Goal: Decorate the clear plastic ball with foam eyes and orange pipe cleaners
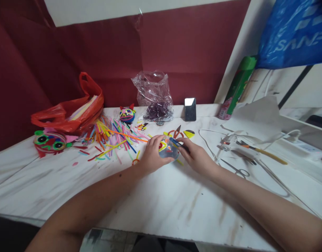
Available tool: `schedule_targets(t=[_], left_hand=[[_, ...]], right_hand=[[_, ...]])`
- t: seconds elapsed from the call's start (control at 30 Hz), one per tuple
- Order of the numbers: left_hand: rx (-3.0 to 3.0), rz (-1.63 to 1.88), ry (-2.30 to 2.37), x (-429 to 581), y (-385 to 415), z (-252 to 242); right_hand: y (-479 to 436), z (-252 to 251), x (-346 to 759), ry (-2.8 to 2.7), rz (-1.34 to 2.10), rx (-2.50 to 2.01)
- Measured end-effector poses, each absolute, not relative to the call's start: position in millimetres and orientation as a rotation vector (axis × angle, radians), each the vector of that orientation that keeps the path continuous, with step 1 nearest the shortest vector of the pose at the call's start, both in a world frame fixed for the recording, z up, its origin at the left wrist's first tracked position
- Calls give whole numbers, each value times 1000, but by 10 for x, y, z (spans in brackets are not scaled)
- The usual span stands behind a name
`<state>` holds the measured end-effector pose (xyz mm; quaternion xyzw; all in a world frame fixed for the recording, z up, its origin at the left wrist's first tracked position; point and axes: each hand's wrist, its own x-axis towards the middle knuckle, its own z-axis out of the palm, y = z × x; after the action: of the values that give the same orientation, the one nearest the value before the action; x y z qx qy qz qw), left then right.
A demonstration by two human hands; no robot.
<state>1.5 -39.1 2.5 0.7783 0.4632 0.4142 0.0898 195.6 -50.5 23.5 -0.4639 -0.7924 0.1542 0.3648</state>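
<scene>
My left hand point(152, 154) is curled around a small round craft ball point(168, 149), bluish with yellow and red pieces on it, held just above the white table point(161, 206). My right hand point(194, 155) pinches a thin blue strip point(175, 142) against the top of the ball. A pile of colourful strips point(116, 136) lies to the left of my hands. Red-handled scissors point(178, 132) and a yellow cut piece point(188, 133) lie just behind the ball.
A red plastic bag point(74, 110), two finished decorated balls point(49, 141) point(127, 114), a clear bag of purple bits point(157, 101), a phone point(190, 109) and a green spray can point(235, 87) stand at the back. A glue gun point(229, 141), cables and metal scissors point(235, 168) lie at right.
</scene>
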Motion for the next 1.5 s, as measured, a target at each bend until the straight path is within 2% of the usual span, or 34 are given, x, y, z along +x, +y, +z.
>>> schedule_targets(t=[0.2,0.63,0.83,1.0,1.1,1.23,1.5], left_hand=[[2318,1209,1381,12,-385,15],[2345,1196,1335,48,-372,33],[2273,1217,1289,21,-355,49],[1985,1238,1360,-88,-274,67],[1715,1223,1325,-147,-229,69],[1608,1229,1099,-192,-200,35],[1628,1155,917,-280,-98,37]], right_hand=[[-509,154,1966,-2209,232,-1013],[-497,250,1986,-2246,220,-1206],[-428,263,1993,-1971,574,-1022],[-273,287,2072,-1643,689,-1255],[-236,281,2066,-1533,954,-1383],[-313,274,1966,-1483,1248,-1292],[-354,234,1929,-1521,1113,-1201]])
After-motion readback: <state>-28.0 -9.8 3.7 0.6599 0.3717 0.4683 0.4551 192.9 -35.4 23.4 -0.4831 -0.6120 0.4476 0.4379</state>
